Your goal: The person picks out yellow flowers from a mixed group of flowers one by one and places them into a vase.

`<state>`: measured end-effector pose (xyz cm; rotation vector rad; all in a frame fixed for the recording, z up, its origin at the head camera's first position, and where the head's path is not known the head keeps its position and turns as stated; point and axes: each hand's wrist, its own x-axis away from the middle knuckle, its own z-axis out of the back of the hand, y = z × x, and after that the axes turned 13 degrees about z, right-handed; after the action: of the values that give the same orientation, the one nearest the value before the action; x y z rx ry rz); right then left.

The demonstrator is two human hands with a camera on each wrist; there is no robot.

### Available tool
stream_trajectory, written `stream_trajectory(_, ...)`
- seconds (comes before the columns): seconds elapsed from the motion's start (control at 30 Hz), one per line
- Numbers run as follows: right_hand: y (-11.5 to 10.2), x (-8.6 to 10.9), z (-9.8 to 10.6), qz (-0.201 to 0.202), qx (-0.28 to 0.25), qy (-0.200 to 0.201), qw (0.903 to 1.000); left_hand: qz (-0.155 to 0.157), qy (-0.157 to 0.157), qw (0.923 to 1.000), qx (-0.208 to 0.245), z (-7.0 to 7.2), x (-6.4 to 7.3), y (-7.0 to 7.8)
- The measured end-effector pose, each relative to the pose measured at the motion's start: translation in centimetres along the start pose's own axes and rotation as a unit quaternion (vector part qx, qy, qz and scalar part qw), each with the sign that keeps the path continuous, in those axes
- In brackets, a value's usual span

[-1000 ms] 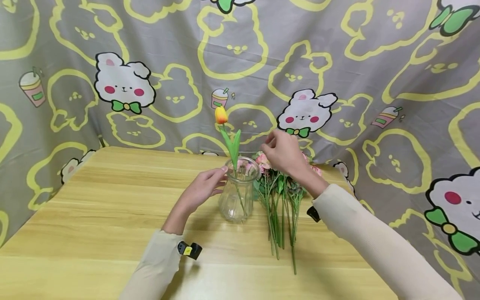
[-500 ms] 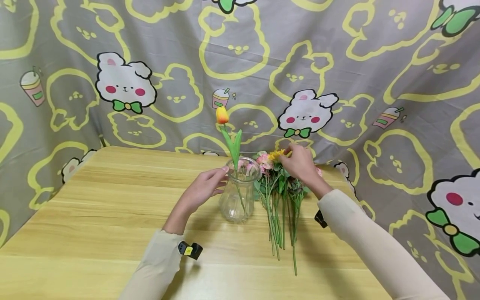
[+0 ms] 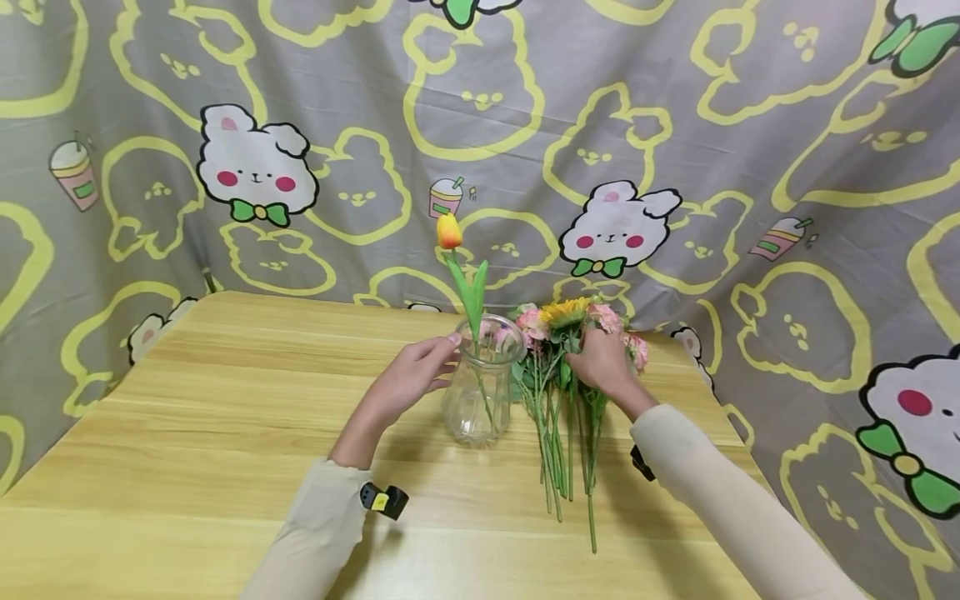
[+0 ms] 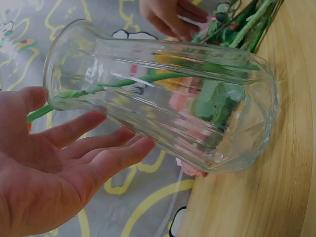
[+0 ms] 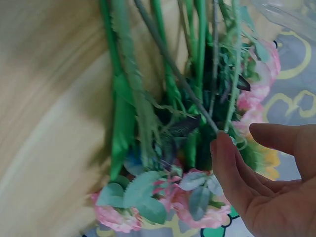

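Note:
A clear glass vase (image 3: 463,408) stands upright on the table, with one orange-yellow tulip (image 3: 449,232) leaning in it. My left hand (image 3: 405,379) is at the vase's left side, thumb by the rim and fingers loosely extended along the glass (image 4: 197,123). To the right of the vase lies a bunch of artificial flowers, stems toward me. My right hand (image 3: 602,362) is over the bunch, just below a yellow sunflower (image 3: 564,312). In the right wrist view its thumb and fingers stand apart beside the stems (image 5: 170,61); a fingertip meets a thin stem, with no grip visible.
Pink flowers (image 3: 636,352) with grey-green leaves (image 5: 148,195) lie at the far end of the bunch. Behind the wooden table (image 3: 247,400) hangs a grey curtain (image 3: 360,92) with cartoon prints. Black wrist cameras (image 3: 385,501) sit on both sleeves.
My right hand has come down from above the bunch toward the stems, and the sunflower and pink blooms behind it have come into sight. The left hand stays at the vase.

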<state>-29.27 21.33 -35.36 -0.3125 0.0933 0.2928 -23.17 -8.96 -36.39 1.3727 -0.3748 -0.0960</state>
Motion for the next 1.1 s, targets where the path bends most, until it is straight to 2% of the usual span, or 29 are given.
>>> stream_trajectory(0.17,0.4,0.5,-0.9,0.012,0.007,-0.012,0.9998,-0.003,-0.001,1.0,-0.001,-0.1,0.0,0.0)
stream_trajectory(0.47,1.2,1.1,-2.0,0.017,-0.05,-0.023,0.9984,-0.001,-0.002,1.0,0.007,-0.2,0.1,-0.1)
stream_trajectory(0.73,1.6,1.1,-2.6,0.022,-0.071,-0.02,0.997,-0.003,0.003,1.0,0.004,-0.1,0.1,0.0)
stream_trajectory(1.1,1.8,1.0,-3.0,-0.002,-0.085,-0.037,0.9957,-0.004,0.003,0.9999,0.009,-0.2,0.0,-0.1)
